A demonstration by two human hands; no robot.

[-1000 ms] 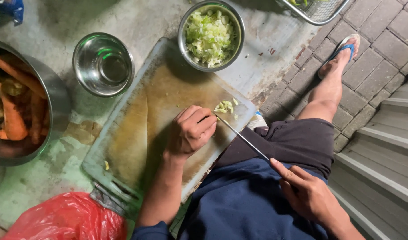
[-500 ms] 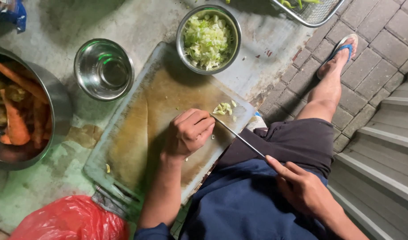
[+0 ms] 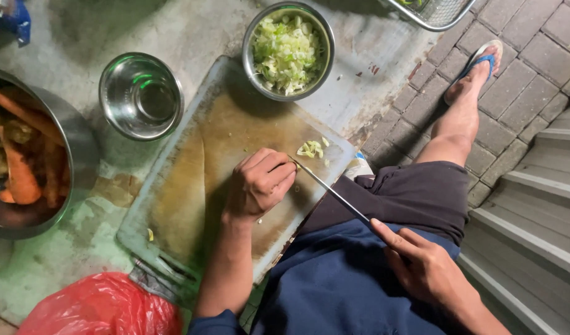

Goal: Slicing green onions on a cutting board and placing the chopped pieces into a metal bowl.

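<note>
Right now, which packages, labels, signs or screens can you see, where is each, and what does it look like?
Red plastic bag: bottom left, below the cutting board; crumpled, glossy, shut.
Blue wrapper or bag: top left corner, mostly cut off; kind unclear.
No signs, screens or readable labels.

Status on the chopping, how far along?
Done: one steel bowl is full of chopped greens. In hand: left hand curled on the cutting board, right hand holding the knife beside a small cut pile. Left: second steel bowl is empty.
</note>
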